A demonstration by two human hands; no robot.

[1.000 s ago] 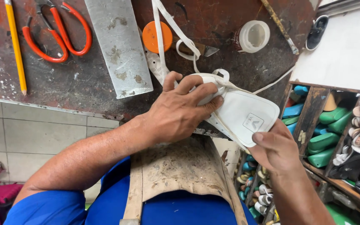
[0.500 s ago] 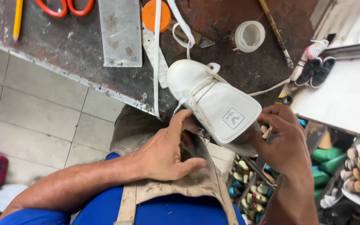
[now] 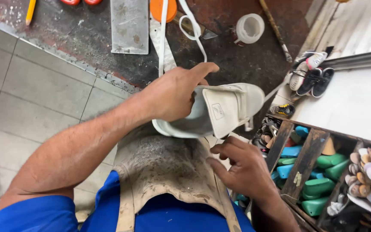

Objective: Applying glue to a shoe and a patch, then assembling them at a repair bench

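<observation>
A white sneaker (image 3: 220,109) lies on its side over my lap, its opening towards me and its tongue showing. My left hand (image 3: 172,92) grips the heel end of the sneaker, fingers curled over the collar. My right hand (image 3: 239,165) hovers just below the shoe with fingers spread, holding nothing. A worn leather apron (image 3: 164,167) covers my knees beneath the shoe. White laces (image 3: 194,30) trail from the shoe up across the bench.
The stained workbench (image 3: 86,43) carries a metal plate (image 3: 129,25), an orange disc (image 3: 162,8), a white plastic cup (image 3: 250,28), a yellow pencil (image 3: 31,10) and a thin stick (image 3: 275,30). A wooden rack (image 3: 305,163) of coloured shoe lasts stands at right. Tiled floor (image 3: 35,107) lies at left.
The sneaker has turned, its opening now facing me. My left hand moved from my lap up onto the heel and took hold. My right hand let go and dropped below it.
</observation>
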